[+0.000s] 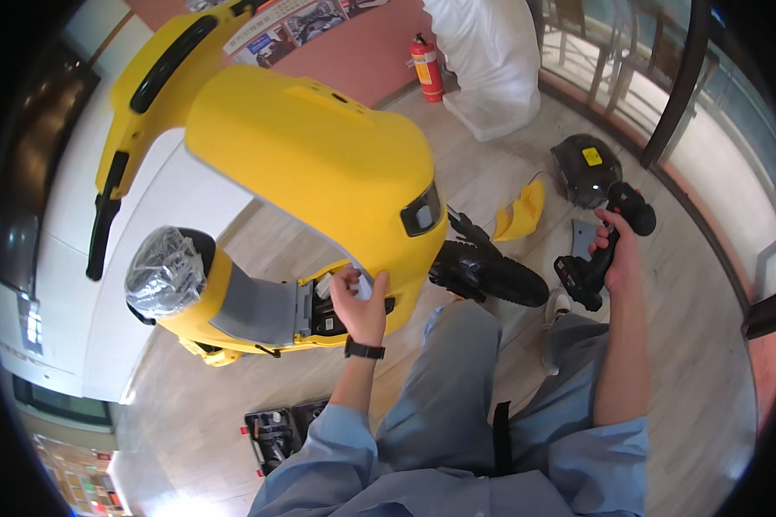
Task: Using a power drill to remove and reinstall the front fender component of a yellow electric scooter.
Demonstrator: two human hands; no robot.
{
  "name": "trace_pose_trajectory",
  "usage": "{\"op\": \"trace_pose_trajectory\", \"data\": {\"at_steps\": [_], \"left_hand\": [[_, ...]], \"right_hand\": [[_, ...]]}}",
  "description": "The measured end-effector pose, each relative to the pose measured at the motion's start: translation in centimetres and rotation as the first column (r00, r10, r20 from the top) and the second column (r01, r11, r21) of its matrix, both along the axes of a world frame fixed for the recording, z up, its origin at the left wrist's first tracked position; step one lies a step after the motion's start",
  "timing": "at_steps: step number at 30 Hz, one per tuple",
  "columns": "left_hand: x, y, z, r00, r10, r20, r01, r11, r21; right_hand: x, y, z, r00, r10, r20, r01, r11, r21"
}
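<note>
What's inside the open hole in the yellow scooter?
Dark parts and something white show inside the yellow scooter, where the left hand reaches. Deeper in is hidden.

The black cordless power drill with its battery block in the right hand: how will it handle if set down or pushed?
The black cordless power drill is probably rigid and bottom-heavy. Its flat battery base may let it stand, though a nudge could tip it. The right hand wraps its grip.

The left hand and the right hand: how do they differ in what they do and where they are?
The left hand reaches into the open yellow scooter body and wears a black wristband. The right hand is bare-wristed and grips a black cordless drill out to the side. Both come from blue sleeves.
</note>
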State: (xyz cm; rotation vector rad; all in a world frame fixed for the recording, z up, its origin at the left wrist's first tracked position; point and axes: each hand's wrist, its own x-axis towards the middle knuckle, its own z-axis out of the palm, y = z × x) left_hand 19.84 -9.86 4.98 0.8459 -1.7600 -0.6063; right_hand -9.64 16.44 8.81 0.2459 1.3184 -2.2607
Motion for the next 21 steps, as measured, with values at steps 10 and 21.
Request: {"op": "trace_pose_trajectory", "data": {"at_steps": [10, 21], "left_hand": [[3.6, -1.5, -5.2, 0.981, -0.178, 0.081, 0.162, 0.972, 0.172], [8.0, -0.8, -10.9, 0.951, -0.222, 0.217, 0.153, 0.943, 0.296]], "right_hand": [[5.1, -0.4, 1.4, 0.988, 0.125, 0.094, -0.079, 0.917, -0.391], [10.1, 0.4, 1.2, 0.931, 0.362, -0.045, -0.341, 0.820, -0.459]]}}
